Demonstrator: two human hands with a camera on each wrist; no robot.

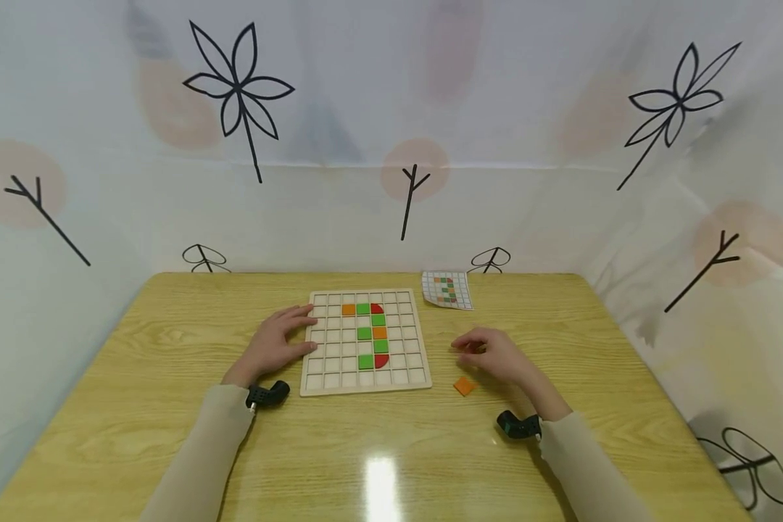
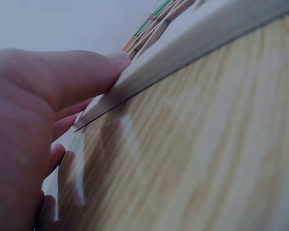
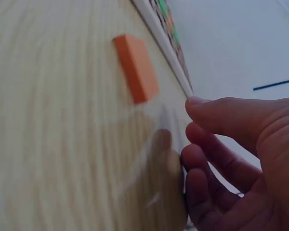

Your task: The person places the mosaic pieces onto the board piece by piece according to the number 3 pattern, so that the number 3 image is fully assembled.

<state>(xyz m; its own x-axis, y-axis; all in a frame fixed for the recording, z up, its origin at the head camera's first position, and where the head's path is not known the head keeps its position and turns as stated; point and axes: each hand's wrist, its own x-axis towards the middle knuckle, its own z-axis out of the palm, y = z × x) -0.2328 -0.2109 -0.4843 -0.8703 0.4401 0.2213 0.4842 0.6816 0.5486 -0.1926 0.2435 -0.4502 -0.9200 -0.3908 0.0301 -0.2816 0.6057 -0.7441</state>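
A pale wooden grid board (image 1: 333,393) lies on the table, with several green tiles (image 1: 365,362), orange tiles (image 1: 349,310) and two rounded red tiles (image 1: 381,360) set in its cells. At the board's left edge rests my left hand (image 1: 275,341), fingers spread; its thumb (image 2: 96,70) touches the rim. My right hand (image 1: 494,354) is right of the board, fingers loosely bent and holding nothing. Just in front of it, a loose orange square tile (image 1: 464,386) lies on the table, apart from the fingers (image 3: 221,154) in the right wrist view.
A small paper card (image 1: 462,297) printed with a grid and a coloured tile pattern lies behind the board's right corner. The wood-grain table (image 1: 170,348) meets a white cloth (image 1: 339,217) with drawn plants at the back and sides.
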